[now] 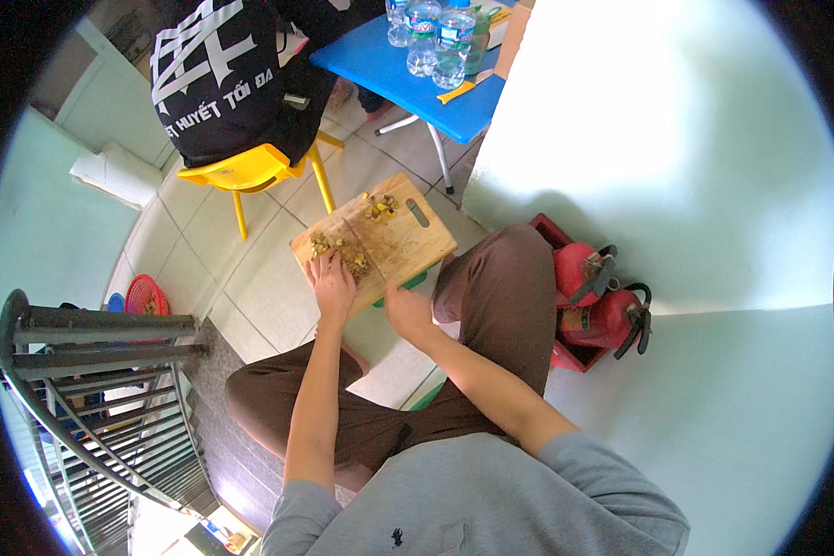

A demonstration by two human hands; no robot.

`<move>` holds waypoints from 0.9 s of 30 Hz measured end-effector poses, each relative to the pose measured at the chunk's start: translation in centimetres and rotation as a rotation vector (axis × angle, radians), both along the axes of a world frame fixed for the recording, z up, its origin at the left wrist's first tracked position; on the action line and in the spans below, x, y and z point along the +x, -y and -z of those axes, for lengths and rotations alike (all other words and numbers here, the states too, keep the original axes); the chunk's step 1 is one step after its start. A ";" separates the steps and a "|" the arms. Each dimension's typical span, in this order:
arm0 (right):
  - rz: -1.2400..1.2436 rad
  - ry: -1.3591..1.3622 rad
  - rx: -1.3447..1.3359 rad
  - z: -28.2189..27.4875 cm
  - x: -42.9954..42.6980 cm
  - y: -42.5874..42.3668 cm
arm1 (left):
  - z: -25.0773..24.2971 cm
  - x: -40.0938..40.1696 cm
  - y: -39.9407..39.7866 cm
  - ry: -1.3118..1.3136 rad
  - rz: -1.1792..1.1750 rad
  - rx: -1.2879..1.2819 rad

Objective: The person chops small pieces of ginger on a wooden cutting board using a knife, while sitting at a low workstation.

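A wooden cutting board [406,240] with a slot handle lies tilted in front of me, above the tiled floor. Small chopped brownish-yellow food pieces [353,263] lie on its left part; more yellow and dark pieces [380,208] are near the far edge beside the slot. My left hand [332,283] is palm down over the left pieces; its fingertips are partly hidden. At the near edge my right hand [406,311] is closed around what looks like a knife, its thin blade [367,250] seen edge-on across the board. The handle is hidden in the hand.
Green plastic [415,280] shows under the board. Beyond stand a yellow chair [250,168] with a black garment over it and a blue table [382,62] with water bottles [452,45]. Red fire extinguishers [601,320] are right of my knee; a metal railing [104,323] and red basket [139,295] are left.
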State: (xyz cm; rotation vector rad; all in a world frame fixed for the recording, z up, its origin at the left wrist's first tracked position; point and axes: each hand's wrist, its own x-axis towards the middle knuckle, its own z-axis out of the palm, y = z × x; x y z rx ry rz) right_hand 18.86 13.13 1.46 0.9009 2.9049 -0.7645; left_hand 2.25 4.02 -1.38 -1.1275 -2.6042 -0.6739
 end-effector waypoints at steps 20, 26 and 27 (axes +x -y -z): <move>-0.028 0.042 -0.033 0.2 -0.1 -0.3 | -0.7 0.5 -0.8 -0.039 0.047 0.024; -0.014 0.058 -0.073 0.5 -0.8 -1.6 | -0.6 0.7 -1.1 -0.033 0.058 0.029; -0.015 0.022 -0.099 0.5 -1.1 -1.8 | -0.5 0.5 -1.1 -0.031 0.059 0.024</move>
